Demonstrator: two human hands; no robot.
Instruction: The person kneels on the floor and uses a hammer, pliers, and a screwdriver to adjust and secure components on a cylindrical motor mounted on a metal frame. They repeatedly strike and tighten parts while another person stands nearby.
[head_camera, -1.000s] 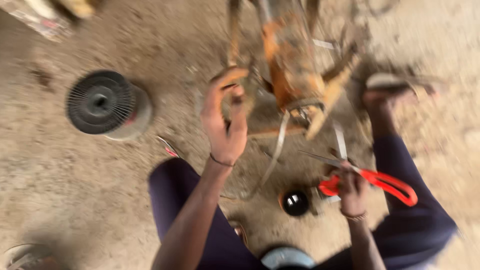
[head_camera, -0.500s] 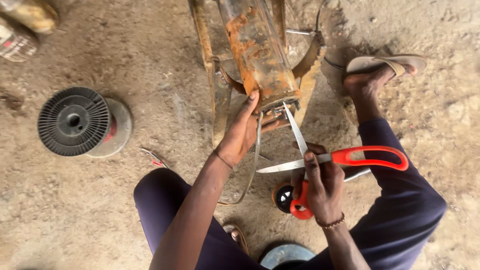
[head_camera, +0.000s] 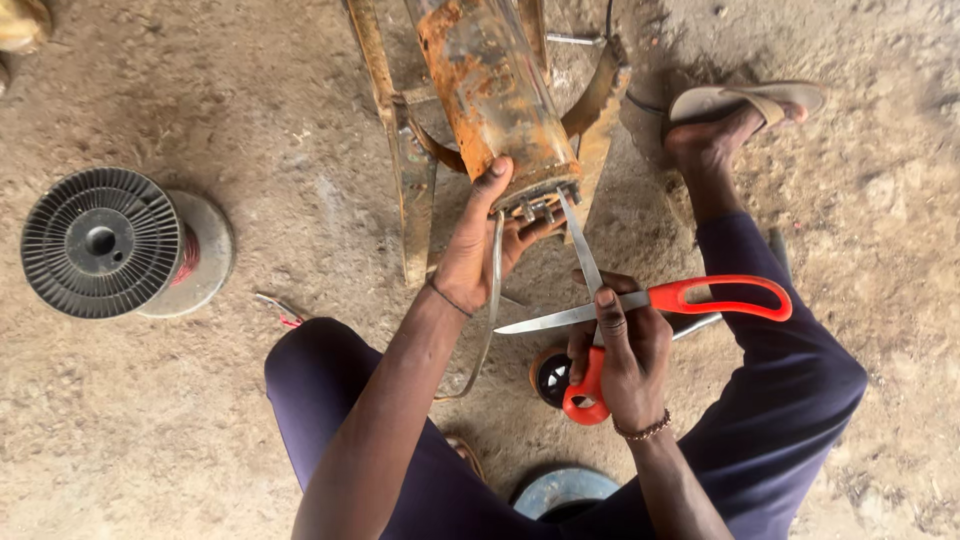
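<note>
Left hand (head_camera: 480, 250) cups the near end of the rusty orange metal cylinder (head_camera: 495, 95), thumb up its side, fingers curled under. Right hand (head_camera: 620, 350) grips the open red-handled steel scissors (head_camera: 640, 305) just near of it, blades pointing left. Black ribbed wire spool (head_camera: 100, 242) lies well apart, left.

A rough repair workshop is showing here: a bare dirt floor (head_camera: 200, 440) is carrying a rusted motor housing (head_camera: 495, 95), a wire spool (head_camera: 105, 243) and red-handled scissors (head_camera: 650, 305).
</note>
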